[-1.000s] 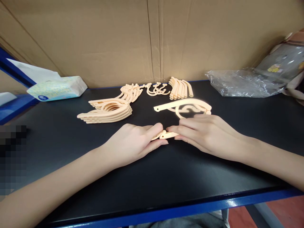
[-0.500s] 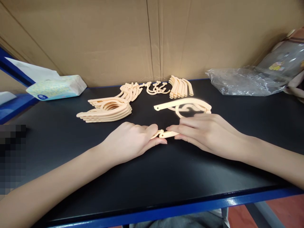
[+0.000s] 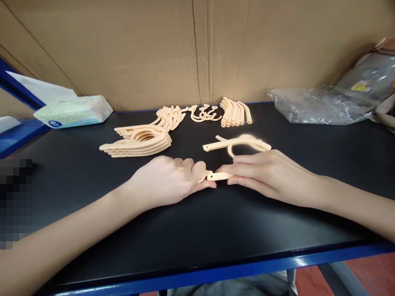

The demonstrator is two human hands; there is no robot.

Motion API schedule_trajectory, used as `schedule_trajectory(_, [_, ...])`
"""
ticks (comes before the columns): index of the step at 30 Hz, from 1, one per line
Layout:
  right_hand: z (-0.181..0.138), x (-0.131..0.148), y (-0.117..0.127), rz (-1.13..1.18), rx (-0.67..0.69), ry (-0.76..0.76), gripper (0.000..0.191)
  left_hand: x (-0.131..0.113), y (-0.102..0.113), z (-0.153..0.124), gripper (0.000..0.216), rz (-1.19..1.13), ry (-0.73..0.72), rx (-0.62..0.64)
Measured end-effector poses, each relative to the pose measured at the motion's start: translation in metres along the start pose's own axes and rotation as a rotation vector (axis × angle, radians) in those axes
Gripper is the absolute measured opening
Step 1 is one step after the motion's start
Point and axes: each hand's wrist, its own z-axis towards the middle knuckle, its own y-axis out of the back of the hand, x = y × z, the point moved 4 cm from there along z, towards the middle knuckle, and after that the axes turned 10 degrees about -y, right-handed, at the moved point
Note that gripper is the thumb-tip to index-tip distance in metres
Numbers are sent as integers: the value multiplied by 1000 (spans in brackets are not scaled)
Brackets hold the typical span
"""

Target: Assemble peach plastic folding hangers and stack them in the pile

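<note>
My left hand (image 3: pixel 169 181) is closed, its thumb and index finger pinching a small curved cream plastic piece (image 3: pixel 203 176), apparently a hanger hook, mostly hidden by the fingers. Its end meets the holed end of a cream folding hanger (image 3: pixel 219 176). That hanger is gripped by my right hand (image 3: pixel 271 174), with fingers on top and thumb below. Beyond my right knuckles another long hanger arm (image 3: pixel 234 143) with a holed end sticks out to the left, a curved inner part behind it. How these parts join is hidden under my right hand.
Stacked folded hangers (image 3: pixel 138 144) lie left of centre on the black table (image 3: pixel 197 238). Behind are more curved parts (image 3: pixel 171 117), loose hooks (image 3: pixel 203 115) and hanger arms (image 3: pixel 236 113). A tissue pack (image 3: pixel 74 113) is at left, a clear plastic bag (image 3: pixel 321 107) at right.
The far hanger arm has tilted and dropped slightly, showing more of the curved part behind it. Both hands stay in nearly the same place, still gripping the pieces.
</note>
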Motion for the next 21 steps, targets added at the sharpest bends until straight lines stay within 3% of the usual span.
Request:
schedule_trajectory(7, [2,-2,-1,212,135,-51,30,-3,5,-1,47,94,-49,-39])
schedule_trajectory(21, [4,-7,-5,265,126,-26,29,-5,10,1,39,131,-61,-170])
